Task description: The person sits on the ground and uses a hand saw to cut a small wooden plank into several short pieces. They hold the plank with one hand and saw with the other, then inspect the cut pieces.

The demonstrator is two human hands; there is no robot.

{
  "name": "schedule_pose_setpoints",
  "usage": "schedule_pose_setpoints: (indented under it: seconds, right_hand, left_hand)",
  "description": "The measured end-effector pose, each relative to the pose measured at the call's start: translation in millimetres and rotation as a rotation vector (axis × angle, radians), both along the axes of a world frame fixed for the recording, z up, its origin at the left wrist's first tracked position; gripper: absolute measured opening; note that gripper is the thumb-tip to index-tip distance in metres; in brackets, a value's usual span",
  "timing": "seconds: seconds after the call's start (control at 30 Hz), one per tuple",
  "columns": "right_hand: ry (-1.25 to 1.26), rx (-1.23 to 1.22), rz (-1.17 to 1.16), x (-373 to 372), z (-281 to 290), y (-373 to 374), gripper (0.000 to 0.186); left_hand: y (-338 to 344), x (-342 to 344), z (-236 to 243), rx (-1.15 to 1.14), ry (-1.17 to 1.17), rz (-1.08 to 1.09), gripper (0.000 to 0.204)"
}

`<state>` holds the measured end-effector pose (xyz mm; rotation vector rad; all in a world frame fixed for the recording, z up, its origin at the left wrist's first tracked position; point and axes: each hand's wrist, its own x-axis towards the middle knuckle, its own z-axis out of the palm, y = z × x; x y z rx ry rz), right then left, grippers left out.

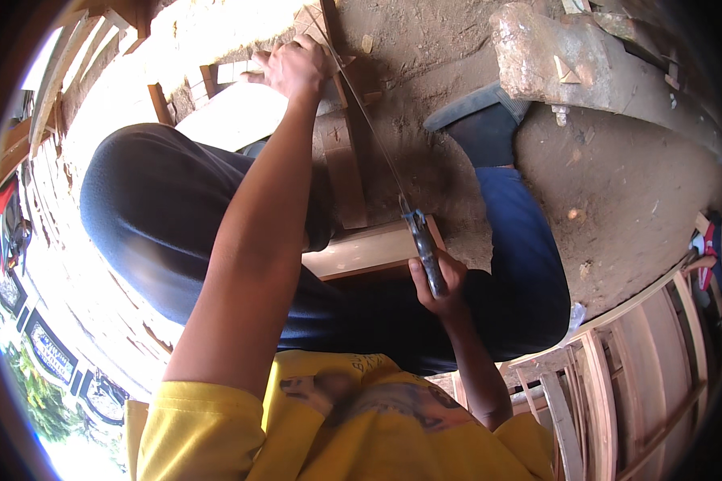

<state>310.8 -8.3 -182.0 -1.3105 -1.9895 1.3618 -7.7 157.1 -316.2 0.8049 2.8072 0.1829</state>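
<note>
My left hand [295, 68] grips a wooden piece [337, 94] at the top, its fingers bent and slightly spread beside the saw blade [365, 120]. My right hand [445, 280] is closed on the dark saw handle [425, 248], low right of center; the blade runs diagonally up from it. A narrow board [345, 180] lies below the blade. Another board [353, 253] lies crosswise near my right hand, partly hidden by my left forearm.
My legs are folded around the work, my sandaled foot [481, 120] on the dirt. A large weathered log-like piece [561, 76] lies upper right. Curved timbers [610, 377] stand lower right. Another person [710, 256] is at the right edge. Motorcycles [12, 224] appear far left.
</note>
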Motion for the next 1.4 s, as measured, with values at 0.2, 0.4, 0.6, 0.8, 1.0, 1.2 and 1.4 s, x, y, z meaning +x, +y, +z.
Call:
schedule_pose_setpoints:
  seconds: [0.2,0.4,0.6,0.8,1.0,1.2,1.4]
  right_hand:
    - [-0.045,-0.076,0.006,6,4,2,0.011]
    - [-0.044,0.003,0.003,21,13,-3,0.013]
    - [-0.068,-0.057,0.035,20,6,14,0.011]
    - [-0.13,-0.067,0.044,29,21,15,0.011]
    - [-0.075,0.094,0.059,30,14,6,0.012]
    - [-0.093,-0.084,0.058,16,9,14,0.009]
    - [-0.103,-0.036,0.02,19,16,-1,0.011]
  left_hand:
    - [-3,4,-2,0.067,0.069,-0.002,0.049]
    - [-5,1,-2,0.014,0.042,-0.044,0.05]
    - [-4,5,-2,0.049,0.057,-0.02,0.048]
    - [-5,2,1,0.01,0.03,-0.081,0.046]
    - [-5,-1,-3,-0.042,0.032,-0.176,0.042]
    - [-6,-4,-7,-0.002,0.005,-0.14,0.046]
    - [-5,-4,-14,0.082,0.077,-0.109,0.049]
